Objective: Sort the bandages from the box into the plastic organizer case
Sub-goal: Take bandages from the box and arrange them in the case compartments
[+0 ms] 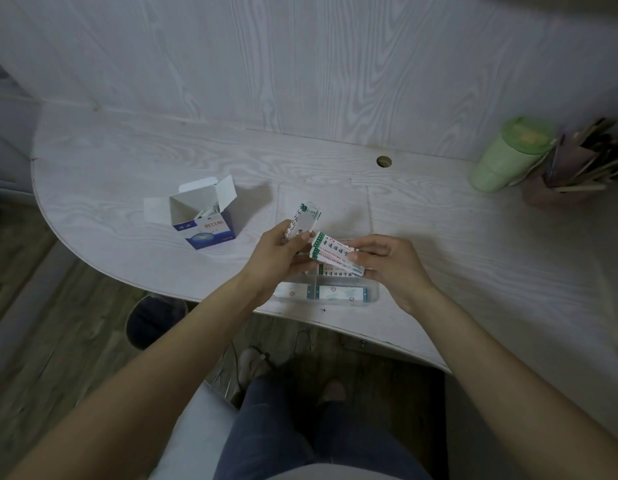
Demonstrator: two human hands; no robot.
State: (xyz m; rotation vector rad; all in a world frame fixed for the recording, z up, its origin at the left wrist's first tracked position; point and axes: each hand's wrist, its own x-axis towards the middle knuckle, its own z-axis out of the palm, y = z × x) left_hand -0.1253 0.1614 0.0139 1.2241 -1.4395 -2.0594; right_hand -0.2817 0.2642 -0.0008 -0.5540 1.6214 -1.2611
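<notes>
White-grained wood forms the rounded desk (103, 168) where we work, and on it stands the small blue-and-white cardboard box (205, 220), flaps open, with a few wrapped bandages showing inside. Our left hand (278, 258) pinches an upright sheaf of white paper-wrapped bandages with green edges (305, 218), while our right hand (387, 263) holds a second, flatter bundle of green-printed bandage strips (335, 256) just beside it, the two bundles nearly touching. Directly below both hands lies the clear plastic organizer case (371, 292) at the desk's near edge, with blue-and-white wrapped bandages (340, 293) lying flat in its front compartments.
</notes>
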